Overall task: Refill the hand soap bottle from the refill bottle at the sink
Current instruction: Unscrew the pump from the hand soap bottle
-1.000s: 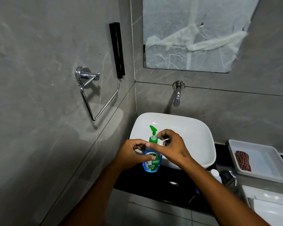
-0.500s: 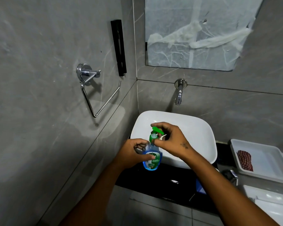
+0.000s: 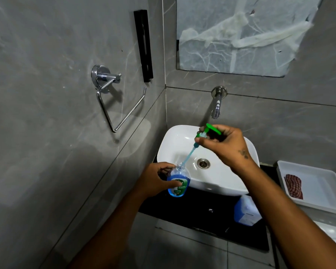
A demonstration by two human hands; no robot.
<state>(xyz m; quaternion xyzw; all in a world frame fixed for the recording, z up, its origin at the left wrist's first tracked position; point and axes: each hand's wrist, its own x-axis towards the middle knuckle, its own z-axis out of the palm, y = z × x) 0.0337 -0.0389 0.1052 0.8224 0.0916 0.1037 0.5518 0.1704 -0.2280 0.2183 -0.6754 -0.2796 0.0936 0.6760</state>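
Observation:
My left hand [image 3: 155,179] grips the hand soap bottle [image 3: 178,183], a clear bottle partly filled with blue liquid and bearing a green label, at the front left rim of the white sink [image 3: 175,144]. My right hand [image 3: 227,146] holds the green pump head [image 3: 208,132] lifted above the basin. Its pale dip tube slants down, and the tube's tip is still at the bottle's open neck. The refill bottle [image 3: 245,211], bluish with a label, stands on the black counter under my right forearm, partly hidden.
A wall tap [image 3: 216,105] juts out above the sink's drain [image 3: 203,163]. A white tray [image 3: 318,181] with a dark red cloth sits at the right. A chrome ring holder [image 3: 113,98] and a black bar hang on the left wall.
My right hand unscrewed the pump and has lifted it up and to the right, drawing the dip tube out of the bottle. My left hand keeps holding the bottle in place.

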